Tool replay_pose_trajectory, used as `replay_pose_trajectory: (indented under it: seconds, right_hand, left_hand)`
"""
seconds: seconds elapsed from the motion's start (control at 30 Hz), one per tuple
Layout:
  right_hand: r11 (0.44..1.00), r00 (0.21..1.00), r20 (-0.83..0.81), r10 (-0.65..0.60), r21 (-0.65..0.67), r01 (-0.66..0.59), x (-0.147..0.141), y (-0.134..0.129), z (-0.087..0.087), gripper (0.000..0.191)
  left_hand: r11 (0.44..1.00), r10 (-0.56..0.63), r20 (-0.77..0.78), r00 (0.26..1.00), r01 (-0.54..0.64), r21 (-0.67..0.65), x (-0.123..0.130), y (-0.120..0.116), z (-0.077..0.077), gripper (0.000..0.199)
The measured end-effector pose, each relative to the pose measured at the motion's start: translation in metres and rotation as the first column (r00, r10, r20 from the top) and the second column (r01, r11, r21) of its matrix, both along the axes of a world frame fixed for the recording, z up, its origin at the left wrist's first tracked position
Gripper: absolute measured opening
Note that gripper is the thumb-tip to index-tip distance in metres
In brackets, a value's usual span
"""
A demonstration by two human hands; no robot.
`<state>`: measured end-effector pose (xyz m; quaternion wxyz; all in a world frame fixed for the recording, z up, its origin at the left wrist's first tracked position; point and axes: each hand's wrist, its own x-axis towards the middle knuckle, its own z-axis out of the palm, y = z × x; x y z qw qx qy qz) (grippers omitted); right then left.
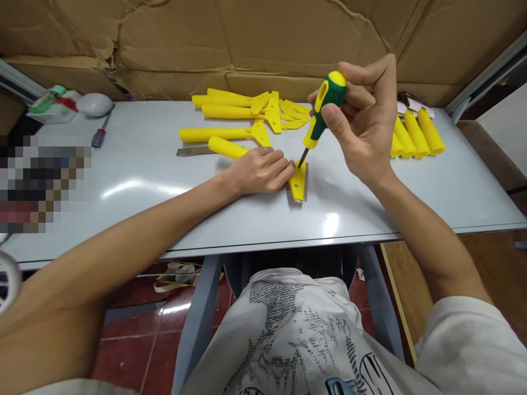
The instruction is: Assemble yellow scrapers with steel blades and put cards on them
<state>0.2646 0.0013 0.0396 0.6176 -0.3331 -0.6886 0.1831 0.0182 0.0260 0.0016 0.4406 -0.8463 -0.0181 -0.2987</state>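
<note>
Nearest, below the held scraper, came the printed shirt point(288, 329), then the front edge of the bench point(247, 225), with a strip of bare top between that edge and the scraper's head. The held scraper point(297, 189) lay on the bench, its yellow head turned toward the right and its handle running back to the left, beneath the left hand point(261, 171). That hand's fingers were curled together over the neck, gripping it down against the bench. The right hand point(370, 115) pinched the green and yellow screwdriver point(319, 127) between thumb and fingertips above the scraper, the shaft slanting down to the upper part of its head. The work in hand looked like driving or seating a fastener there; turning it would call for a firm left hold, a steady tip and a straighter shaft. The blade's thin edge showed along the head's right side, so fingers needed to keep off it.

Left of the held scraper and a little farther lay a metal strip point(191, 151) and another scraper point(216, 134); these crowded that side. To its right, a broad stretch of bench gave the wrist room as far as the row of yellow handles point(430, 131). Beyond it sat stacked scrapers point(228, 112) and loose yellow pieces point(294, 112), and behind them the cardboard point(263, 38) closed off the far edge.
</note>
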Motion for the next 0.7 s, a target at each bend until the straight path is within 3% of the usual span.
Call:
replay_pose_trajectory:
  seconds: [0.2, 0.37, 0.5, 0.7]
  right_hand:
    - [0.998, 0.993, 0.118, -0.013, 0.057, 0.006, 0.001, -0.007, 0.003, 0.071]
    - [0.996, 0.98, 0.18, 0.083, -0.051, -0.075, 0.003, -0.007, 0.003, 0.08]
    - [0.998, 0.986, 0.164, 0.035, 0.052, -0.044, 0.001, -0.009, 0.001, 0.077]
    - [0.996, 0.993, 0.116, -0.036, 0.081, 0.027, -0.005, -0.01, 0.0, 0.078]
  left_hand:
    - [1.0, -0.006, 0.015, 1.0, 0.006, -0.015, 0.001, 0.001, -0.003, 0.033]
    - [0.999, -0.037, 0.025, 0.999, 0.038, -0.031, 0.002, 0.0, -0.001, 0.035]
    - [0.997, -0.063, -0.001, 0.998, 0.063, -0.052, 0.001, -0.003, 0.004, 0.034]
    - [0.974, -0.031, -0.139, 0.99, -0.001, -0.225, -0.003, -0.005, 0.006, 0.038]
